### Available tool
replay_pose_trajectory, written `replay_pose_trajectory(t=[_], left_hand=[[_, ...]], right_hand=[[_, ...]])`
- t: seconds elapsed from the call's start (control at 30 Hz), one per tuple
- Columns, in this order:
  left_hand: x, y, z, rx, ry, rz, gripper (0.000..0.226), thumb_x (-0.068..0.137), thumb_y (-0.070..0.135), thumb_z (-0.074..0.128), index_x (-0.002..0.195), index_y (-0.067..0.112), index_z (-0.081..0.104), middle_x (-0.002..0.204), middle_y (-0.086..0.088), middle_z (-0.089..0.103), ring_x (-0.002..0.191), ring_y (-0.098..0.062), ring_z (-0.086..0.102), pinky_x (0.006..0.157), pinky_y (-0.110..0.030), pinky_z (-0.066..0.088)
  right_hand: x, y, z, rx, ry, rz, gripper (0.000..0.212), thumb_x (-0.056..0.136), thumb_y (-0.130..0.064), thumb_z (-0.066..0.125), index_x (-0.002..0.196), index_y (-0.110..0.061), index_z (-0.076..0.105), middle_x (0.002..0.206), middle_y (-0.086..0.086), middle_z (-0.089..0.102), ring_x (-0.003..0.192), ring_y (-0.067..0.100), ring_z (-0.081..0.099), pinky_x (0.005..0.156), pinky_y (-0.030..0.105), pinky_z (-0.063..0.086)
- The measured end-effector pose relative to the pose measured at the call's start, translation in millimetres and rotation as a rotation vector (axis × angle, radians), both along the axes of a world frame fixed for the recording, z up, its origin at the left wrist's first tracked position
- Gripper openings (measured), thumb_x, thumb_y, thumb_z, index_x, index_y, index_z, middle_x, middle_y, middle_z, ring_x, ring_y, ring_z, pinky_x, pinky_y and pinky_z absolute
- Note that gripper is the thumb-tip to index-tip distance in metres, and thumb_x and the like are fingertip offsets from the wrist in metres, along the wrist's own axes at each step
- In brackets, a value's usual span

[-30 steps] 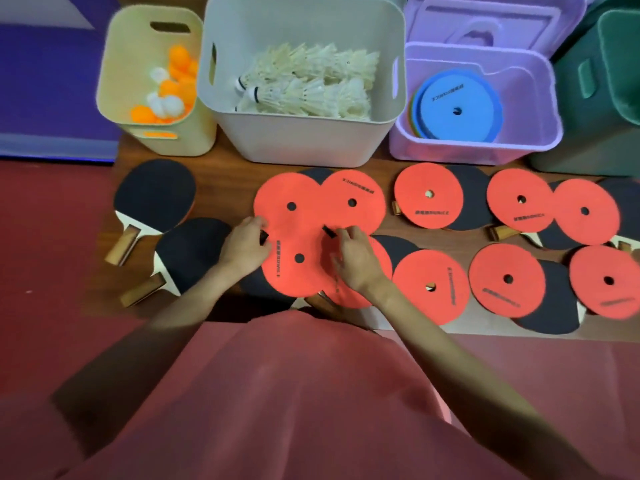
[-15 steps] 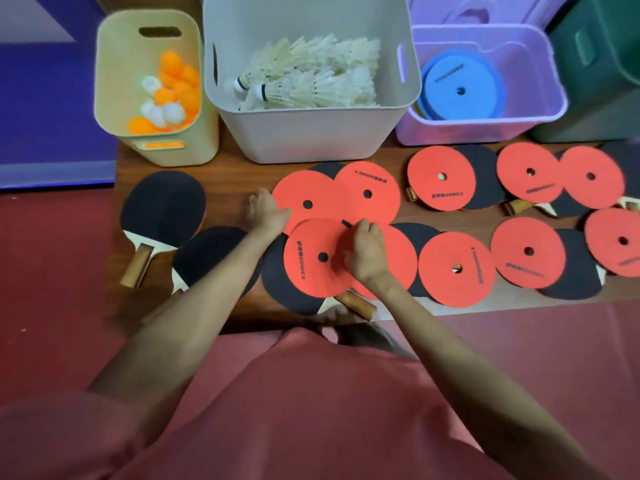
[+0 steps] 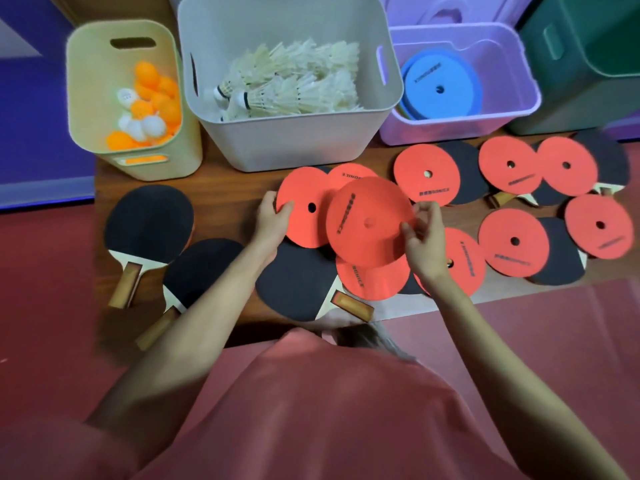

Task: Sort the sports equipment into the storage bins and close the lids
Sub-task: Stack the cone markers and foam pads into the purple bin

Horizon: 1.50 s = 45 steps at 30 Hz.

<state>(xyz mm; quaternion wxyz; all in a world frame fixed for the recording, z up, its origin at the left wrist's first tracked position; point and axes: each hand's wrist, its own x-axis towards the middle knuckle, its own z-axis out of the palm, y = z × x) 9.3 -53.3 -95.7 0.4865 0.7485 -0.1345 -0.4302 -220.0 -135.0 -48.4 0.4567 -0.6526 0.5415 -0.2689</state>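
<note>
Several red discs with centre holes and black table tennis paddles lie on a wooden table [image 3: 221, 183]. My right hand [image 3: 424, 240] pinches the right edge of one red disc [image 3: 369, 221] and holds it lifted above the others. My left hand [image 3: 273, 216] grips the left edge of another red disc [image 3: 301, 211] beside it. A black paddle [image 3: 298, 284] lies under both. At the back stand a yellow bin [image 3: 86, 81] with orange and white balls, a grey bin [image 3: 287, 143] with shuttlecocks, and a purple bin [image 3: 519, 74] holding blue discs [image 3: 441, 88].
A dark green bin [image 3: 588, 64] stands at the far right. A purple lid [image 3: 446, 10] leans behind the purple bin. Two black paddles [image 3: 149, 221] lie at the table's left. More red discs [image 3: 512, 242] on paddles fill the right side. Red floor surrounds the table.
My right hand has lifted one red disc off the pile and raised it. My left hand has shifted right and taken hold of the disc behind it.
</note>
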Motion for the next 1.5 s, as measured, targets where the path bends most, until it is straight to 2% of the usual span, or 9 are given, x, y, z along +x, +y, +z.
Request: replay_pose_trajectory(t=[0.2,0.37,0.7,0.83,0.93,1.1,1.33,1.43,1.5], left_hand=[[-13.0,8.9,23.6,-0.143,0.163,0.108,0.013,0.1,0.023,0.045,0.105,0.025,0.057,0.113,-0.005,0.064,0.107,-0.022,0.06,0.098,-0.045,0.048],[-19.5,14.9,41.1,-0.119,0.559,0.227,0.043,0.102,0.046,0.029,0.121,0.021,0.058,0.117,-0.008,0.067,0.106,-0.022,0.064,0.089,-0.04,0.053],[-34.7,21.9,46.9,-0.083,0.568,0.117,0.048,0.101,0.053,0.023,0.108,0.027,0.062,0.113,-0.004,0.068,0.104,-0.019,0.064,0.091,-0.039,0.051],[-40.5,22.2,49.9,-0.081,0.534,0.056,0.05,0.101,0.055,0.018,0.11,0.031,0.061,0.111,0.001,0.069,0.106,-0.016,0.063,0.092,-0.037,0.051],[-41.0,22.4,50.3,-0.092,0.511,0.021,0.051,0.101,0.054,0.017,0.114,0.032,0.061,0.116,0.001,0.067,0.11,-0.017,0.062,0.095,-0.038,0.049],[-38.2,23.6,48.4,-0.083,0.467,-0.033,0.056,0.099,0.058,0.016,0.125,0.032,0.058,0.122,0.001,0.066,0.113,-0.017,0.061,0.098,-0.04,0.048],[-40.5,28.6,51.9,-0.11,0.469,-0.067,0.054,0.1,0.055,0.013,0.115,0.034,0.06,0.122,0.002,0.065,0.113,-0.016,0.06,0.095,-0.035,0.048],[-37.9,30.3,50.9,-0.117,0.424,-0.073,0.054,0.1,0.056,0.014,0.116,0.034,0.061,0.121,0.001,0.066,0.112,-0.016,0.062,0.094,-0.036,0.05],[-34.4,30.7,47.9,-0.118,0.396,-0.044,0.056,0.098,0.06,0.019,0.123,0.031,0.06,0.121,-0.001,0.066,0.113,-0.017,0.062,0.098,-0.041,0.049]], right_hand=[[19.4,-0.1,3.1,0.225,-0.228,-0.11,0.031,0.09,0.004,0.051,0.091,-0.027,0.044,0.075,-0.004,0.055,0.064,0.007,0.049,0.058,0.024,0.039],[48.3,19.0,-3.6,0.345,-0.191,-0.018,0.023,0.092,0.002,0.051,0.1,-0.018,0.043,0.065,0.001,0.047,0.048,0.006,0.043,0.043,0.019,0.033],[42.2,25.8,-25.8,0.2,0.039,0.024,0.02,0.089,-0.004,0.06,0.103,-0.013,0.05,0.061,0.003,0.047,0.056,0.018,0.046,0.059,0.03,0.04],[21.4,22.8,-34.7,0.091,0.28,0.075,0.031,0.088,-0.014,0.062,0.117,-0.004,0.057,0.092,0.012,0.06,0.084,0.023,0.056,0.075,0.025,0.04],[1.3,14.7,-45.9,0.038,0.614,0.124,0.051,0.087,-0.021,0.063,0.13,-0.001,0.046,0.116,0.025,0.051,0.112,0.038,0.044,0.095,0.037,0.032],[-12.9,11.5,-51.4,0.096,0.906,0.233,0.075,0.083,-0.03,0.068,0.138,0.004,0.029,0.134,0.026,0.033,0.122,0.041,0.033,0.103,0.04,0.026],[-13.2,14.5,-49.6,0.04,0.91,0.234,0.061,0.077,-0.023,0.074,0.121,0.003,0.04,0.127,0.023,0.039,0.115,0.039,0.038,0.095,0.039,0.031],[-15.5,13.9,-47.6,-0.033,0.849,0.191,0.049,0.074,-0.009,0.071,0.11,0.001,0.04,0.113,0.023,0.05,0.103,0.04,0.048,0.079,0.041,0.035],[-17.6,13.1,-43.1,-0.052,0.787,0.192,0.032,0.077,0.003,0.054,0.103,-0.001,0.036,0.098,0.024,0.058,0.089,0.043,0.055,0.064,0.039,0.033]])
